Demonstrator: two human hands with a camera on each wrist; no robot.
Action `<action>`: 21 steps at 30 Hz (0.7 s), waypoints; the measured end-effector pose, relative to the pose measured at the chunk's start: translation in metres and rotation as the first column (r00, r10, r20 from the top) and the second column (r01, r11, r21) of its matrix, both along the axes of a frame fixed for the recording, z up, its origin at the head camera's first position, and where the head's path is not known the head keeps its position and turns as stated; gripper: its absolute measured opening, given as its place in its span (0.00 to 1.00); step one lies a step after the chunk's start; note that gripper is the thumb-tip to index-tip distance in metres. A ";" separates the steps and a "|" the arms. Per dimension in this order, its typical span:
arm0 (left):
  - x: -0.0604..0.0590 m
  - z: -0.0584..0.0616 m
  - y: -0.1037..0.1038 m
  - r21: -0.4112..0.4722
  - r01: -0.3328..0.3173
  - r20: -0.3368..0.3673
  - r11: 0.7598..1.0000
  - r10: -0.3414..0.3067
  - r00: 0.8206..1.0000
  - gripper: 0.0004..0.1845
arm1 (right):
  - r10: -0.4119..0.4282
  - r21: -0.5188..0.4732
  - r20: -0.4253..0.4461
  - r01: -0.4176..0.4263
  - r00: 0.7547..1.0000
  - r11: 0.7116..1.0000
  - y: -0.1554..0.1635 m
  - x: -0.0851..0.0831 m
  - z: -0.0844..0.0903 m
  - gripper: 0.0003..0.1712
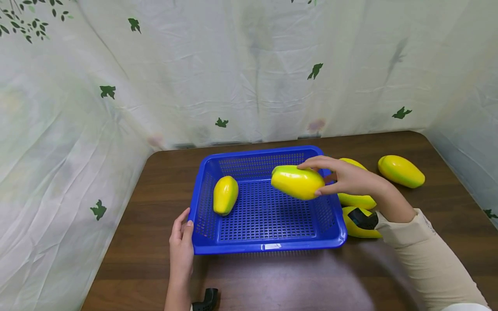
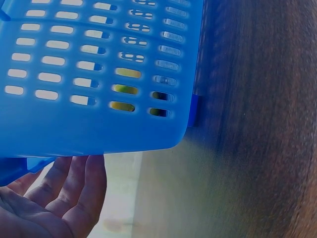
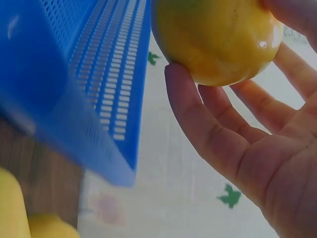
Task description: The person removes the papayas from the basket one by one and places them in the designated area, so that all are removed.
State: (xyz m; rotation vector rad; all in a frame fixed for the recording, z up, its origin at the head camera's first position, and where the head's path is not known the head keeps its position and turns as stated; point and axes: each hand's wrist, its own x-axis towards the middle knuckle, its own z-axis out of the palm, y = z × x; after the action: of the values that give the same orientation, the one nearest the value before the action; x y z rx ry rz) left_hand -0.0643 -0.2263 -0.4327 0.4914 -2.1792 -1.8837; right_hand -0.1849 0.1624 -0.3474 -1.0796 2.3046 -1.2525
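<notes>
My right hand (image 1: 316, 179) grips a glossy yellow-green fruit (image 1: 297, 182) by its right end, holding it above the right side of a blue perforated basket (image 1: 268, 247). In the right wrist view the fruit (image 3: 218, 34) sits between my thumb and fingers (image 3: 237, 129), with the basket's wall (image 3: 89, 84) to the left. A second yellow fruit (image 1: 225, 195) lies inside the basket at its left. My left hand (image 1: 183, 220) rests with straight fingers against the basket's front left corner. From the left wrist, the palm (image 2: 64, 193) shows open beneath the basket wall (image 2: 89, 124).
Three more yellow fruits lie on the brown table right of the basket: one far right (image 1: 400, 171), one behind my right wrist (image 1: 355, 201), one by the basket's front right corner (image 1: 363, 234). A leaf-printed white cloth (image 1: 249, 73) walls the table.
</notes>
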 end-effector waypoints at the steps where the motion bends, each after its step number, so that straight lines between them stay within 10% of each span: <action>1: 0.000 0.000 0.000 -0.001 -0.001 0.001 1.000 0.001 1.000 0.19 | -0.007 -0.009 -0.002 0.007 1.000 1.000 0.003 0.001 0.000 0.34; 21: 0.000 -0.001 0.000 0.002 -0.007 0.005 1.000 0.007 1.000 0.19 | -0.215 0.026 -0.102 0.219 0.971 0.975 0.080 0.018 -0.013 0.33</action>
State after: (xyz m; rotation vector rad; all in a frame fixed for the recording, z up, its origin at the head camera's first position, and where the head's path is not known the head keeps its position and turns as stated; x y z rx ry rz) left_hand -0.0643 -0.2263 -0.4332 0.5044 -2.1765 -1.8832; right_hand -0.1670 0.2423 -0.3600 -0.9151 2.5680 -1.2532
